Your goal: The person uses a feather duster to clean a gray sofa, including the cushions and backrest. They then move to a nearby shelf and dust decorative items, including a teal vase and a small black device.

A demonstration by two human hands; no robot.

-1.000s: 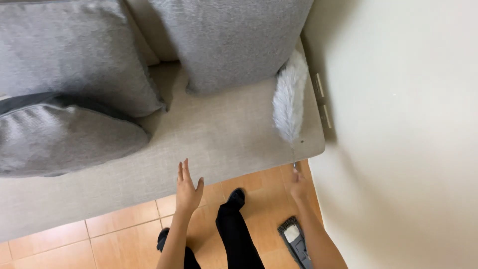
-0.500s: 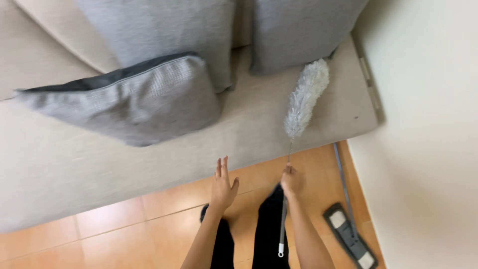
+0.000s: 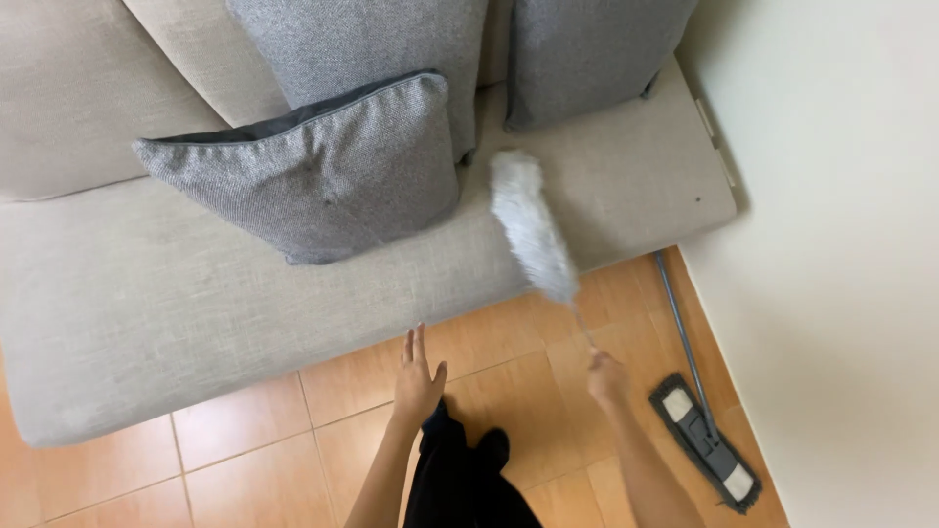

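Right hand (image 3: 606, 376) clenched round the thin handle of a fluffy white-grey duster (image 3: 531, 227), grip low on the stick, arm coming up from the bottom edge of the frame. Duster head slants up and to the left from the hand, lying over the front part of the beige sofa seat (image 3: 196, 293), its tip just beside the lower right corner of the front grey cushion (image 3: 313, 166); whether the fibres actually touch the fabric I cannot tell (head is motion-blurred). Left hand (image 3: 418, 376) released, holding nothing, fingers straight and close together, palm down, hovering over the orange tiled floor (image 3: 245, 440) just in front of the sofa's front edge, not touching it. Front cushion lies tilted on the seat, dark trim along its top edge, leaning back against a taller grey cushion (image 3: 372, 49) that stands upright against the backrest. Another upright grey cushion (image 3: 587, 54) at the sofa's right end, near the cream wall (image 3: 831, 244). Flat mop (image 3: 706, 445) on the floor by the wall, to the right of the right hand and apart from it, its pole running up toward the sofa's corner. Person's dark trouser legs (image 3: 460, 479) between the two arms at the bottom.
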